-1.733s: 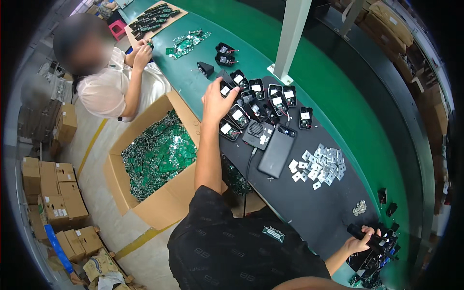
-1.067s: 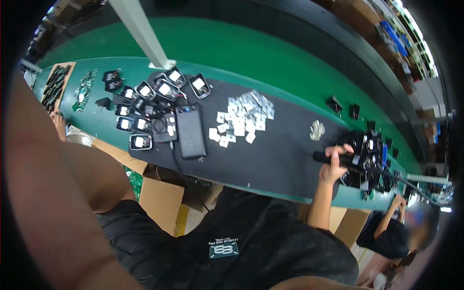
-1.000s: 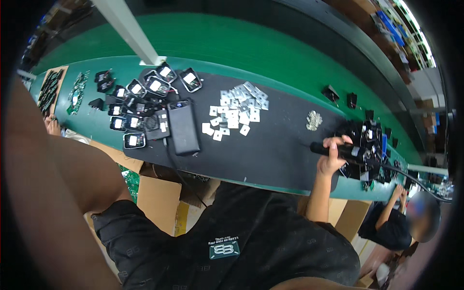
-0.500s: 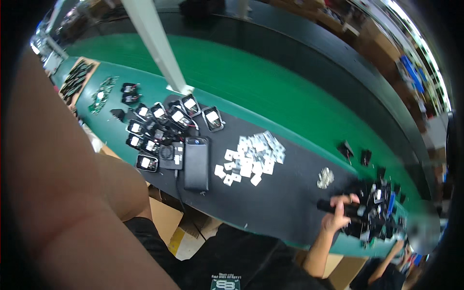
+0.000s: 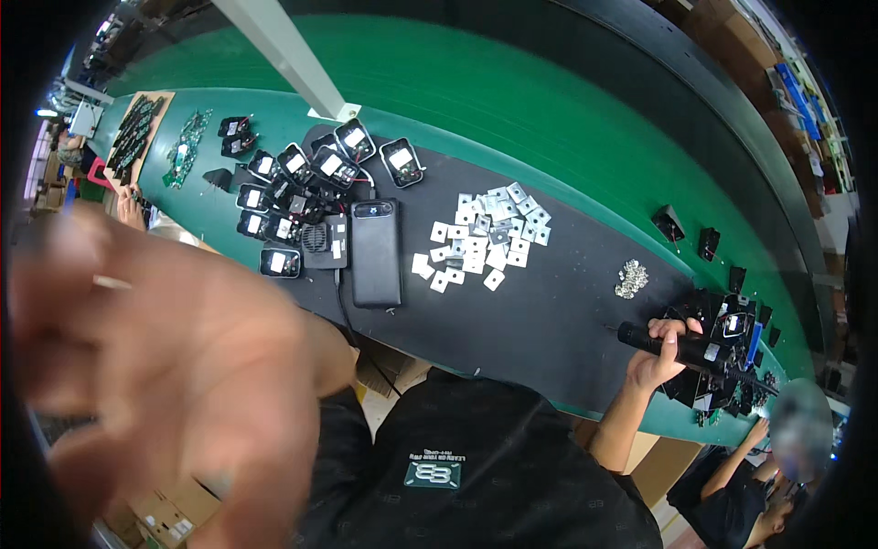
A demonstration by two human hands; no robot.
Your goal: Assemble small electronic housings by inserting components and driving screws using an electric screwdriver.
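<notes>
Close to the camera at the left, my left hand (image 5: 201,366) looms large and partly blurred. Its fingers are apart, and I see nothing held in it. On the right side of the table, my right hand (image 5: 654,364) is wrapped round a black electric screwdriver (image 5: 702,351), whose thin tip points left above the black mat (image 5: 540,339). Just beyond that hand lies a small pile of shiny metal parts (image 5: 631,279). Square light plates (image 5: 474,245), each with a dark hole, are spread over the middle of the mat.
A black rectangular device (image 5: 376,261) with a cable lies beside several black housings (image 5: 254,197). Green circuit boards (image 5: 187,151) are at the far left, and a white post (image 5: 293,59) rises behind. More black parts (image 5: 732,325) crowd the right; a co-worker (image 5: 732,489) is beyond.
My left hand has come into view at the left, where the arm filled the picture before. The whole view has shifted; my right hand still grips the screwdriver.
</notes>
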